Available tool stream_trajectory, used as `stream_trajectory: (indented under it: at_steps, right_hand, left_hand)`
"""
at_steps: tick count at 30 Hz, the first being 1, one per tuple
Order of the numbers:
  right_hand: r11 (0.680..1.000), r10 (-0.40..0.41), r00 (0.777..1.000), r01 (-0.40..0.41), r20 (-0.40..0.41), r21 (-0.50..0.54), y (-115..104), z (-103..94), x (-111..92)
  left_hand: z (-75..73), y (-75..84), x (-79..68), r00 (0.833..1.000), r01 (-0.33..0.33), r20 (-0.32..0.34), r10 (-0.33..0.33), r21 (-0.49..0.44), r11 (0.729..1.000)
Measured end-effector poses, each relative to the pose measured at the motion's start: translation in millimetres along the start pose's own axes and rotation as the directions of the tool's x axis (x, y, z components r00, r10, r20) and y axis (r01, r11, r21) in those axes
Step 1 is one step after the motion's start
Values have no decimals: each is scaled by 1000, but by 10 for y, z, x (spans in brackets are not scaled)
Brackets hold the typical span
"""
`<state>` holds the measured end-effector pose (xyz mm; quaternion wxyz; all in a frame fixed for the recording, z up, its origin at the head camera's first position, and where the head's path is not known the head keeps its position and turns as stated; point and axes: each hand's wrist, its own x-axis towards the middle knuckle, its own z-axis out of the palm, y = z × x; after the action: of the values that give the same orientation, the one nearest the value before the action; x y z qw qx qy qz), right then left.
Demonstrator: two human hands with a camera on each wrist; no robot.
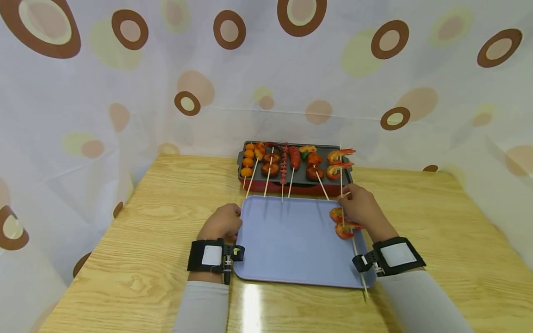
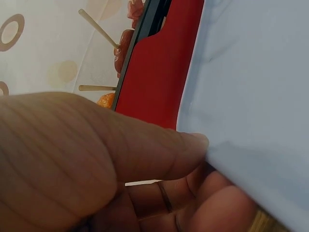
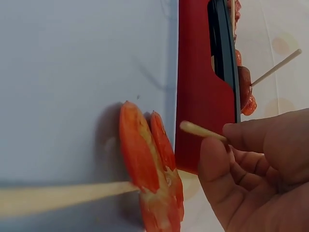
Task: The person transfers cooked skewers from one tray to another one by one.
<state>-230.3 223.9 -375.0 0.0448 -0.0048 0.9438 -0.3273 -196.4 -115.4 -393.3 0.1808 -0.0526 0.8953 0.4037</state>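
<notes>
One grill (image 1: 306,189), one tray (image 1: 287,240), four shrimp (image 1: 341,156)

The shrimp split evenly: two on the grill, two on the tray. The grill also carries four orange balls (image 1: 247,162) and one sausage (image 1: 294,157). Its brown rounds (image 1: 270,170) and pink bits (image 1: 284,171) crowd too closely for a sure count. Left of the grill's shrimp, six sticks (image 1: 251,179) show; around the right hand (image 1: 361,204) they overlap, so their number there cannot be told. Hands make two, that one and the left hand (image 1: 221,223). There are two black bands (image 1: 399,255), one per wrist, two sleeves (image 1: 204,305) and one table (image 1: 158,203).
</notes>
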Motion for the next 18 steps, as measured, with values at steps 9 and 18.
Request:
stream_trajectory:
  at_steps: [9,18]
  right_hand:
    - [999,-10,1000,10,-4,50,17,-1,-15]
    - [998,-31,996,35,-81,50,19,13,-35]
  left_hand:
    - [6,-6,10,1000,-2,1,2,14,1000]
    - [-4,-11,8,1000,-8,-2,8,24,1000]
